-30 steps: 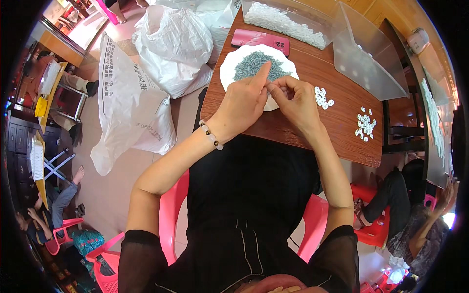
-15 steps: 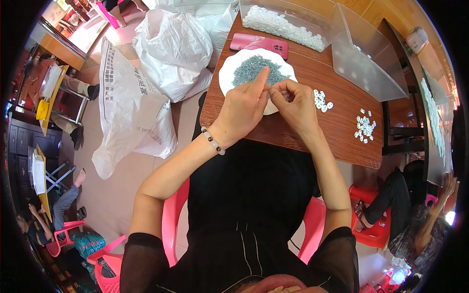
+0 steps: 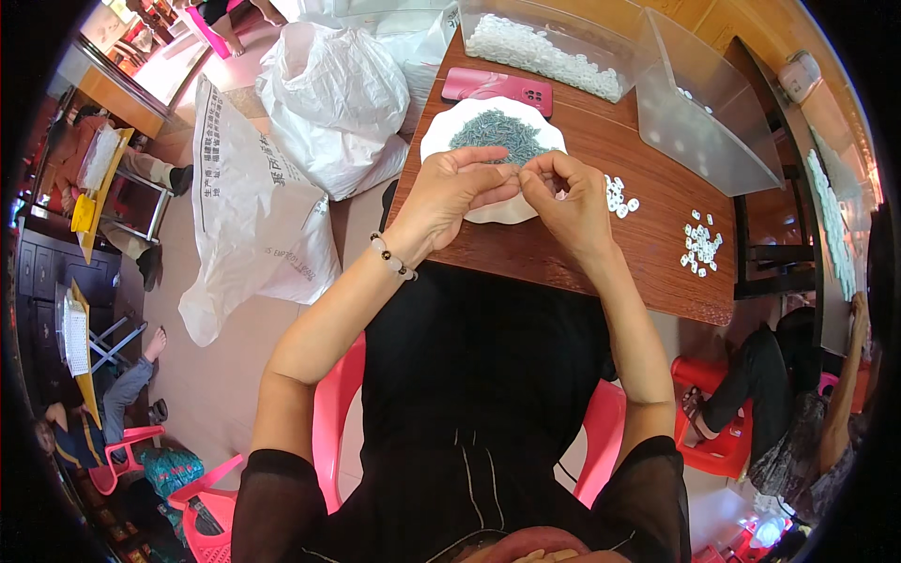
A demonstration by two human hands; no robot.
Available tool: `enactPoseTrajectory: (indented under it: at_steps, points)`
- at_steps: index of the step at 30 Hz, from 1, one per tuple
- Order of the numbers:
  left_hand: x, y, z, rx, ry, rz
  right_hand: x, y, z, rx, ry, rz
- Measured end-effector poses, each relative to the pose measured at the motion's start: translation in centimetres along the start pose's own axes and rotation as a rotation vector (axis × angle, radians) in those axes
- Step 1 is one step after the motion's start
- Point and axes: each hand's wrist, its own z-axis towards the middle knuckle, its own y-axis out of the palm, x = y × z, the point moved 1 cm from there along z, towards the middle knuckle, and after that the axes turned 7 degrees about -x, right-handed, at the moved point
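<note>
My left hand (image 3: 460,190) and my right hand (image 3: 572,202) meet over the near rim of a white scalloped plate (image 3: 439,141). A heap of small, thin grey pieces that look like screws (image 3: 497,131) lies on it. Thumb and forefinger of each hand are pinched together, tip to tip. Whatever is between them is too small to make out. A bit of white shows under my right fingers. Just right of that hand, a small group of white plastic pieces (image 3: 617,195) rests on the brown table (image 3: 563,258).
Farther right is another cluster of small white pieces (image 3: 701,244). A pink phone (image 3: 497,89) lies behind the plate. At the back stand a clear bin of white pieces (image 3: 544,54) and another clear bin (image 3: 704,131). White sacks (image 3: 328,103) fill the left side; people sit nearby.
My left hand has turned and its raised forefinger has come down toward the thumb. My right hand stays pinched in nearly the same place.
</note>
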Motion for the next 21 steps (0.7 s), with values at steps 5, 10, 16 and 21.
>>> enactPoseTrajectory:
  at_steps: [5, 10, 16, 21]
  points:
    - [-0.1, -0.8, 0.7, 0.002, -0.037, 0.116, 0.8, -0.1, 0.1, 0.028, 0.008, 0.035]
    - [-0.3, -1.0, 1.0, 0.052, 0.007, 0.332, 1.2, -0.3, 0.0, 0.037, 0.05, 0.076]
    - [-0.2, -0.7, 1.4, 0.045, 0.28, 0.797, 1.1, -0.6, -0.4, 0.018, 0.072, 0.107]
    - [0.0, 1.6, -0.7, -0.028, 0.299, 0.672, -0.1, -1.6, -2.2, 0.021, 0.023, 0.063]
